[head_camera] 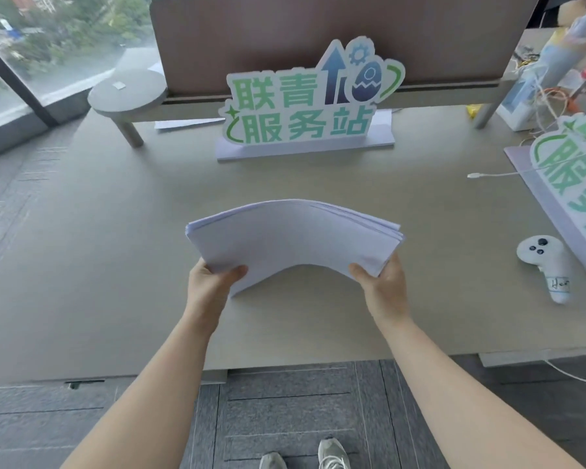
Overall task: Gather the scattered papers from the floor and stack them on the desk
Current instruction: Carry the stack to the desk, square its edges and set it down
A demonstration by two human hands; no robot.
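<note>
Head view: a paper stack (293, 236) (bowed upward) is gripped by the left hand (214, 277) and right hand (381, 282) above the desk's (99, 265) near edge

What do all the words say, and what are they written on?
"联青" over "服务站": the standing sign at the back of the desk.
Second sign, lying at the right: cut off by the picture's edge, only partly readable.
Sticker on the white controller: handwriting too small to read.
Stack of papers: no writing shows.
</note>
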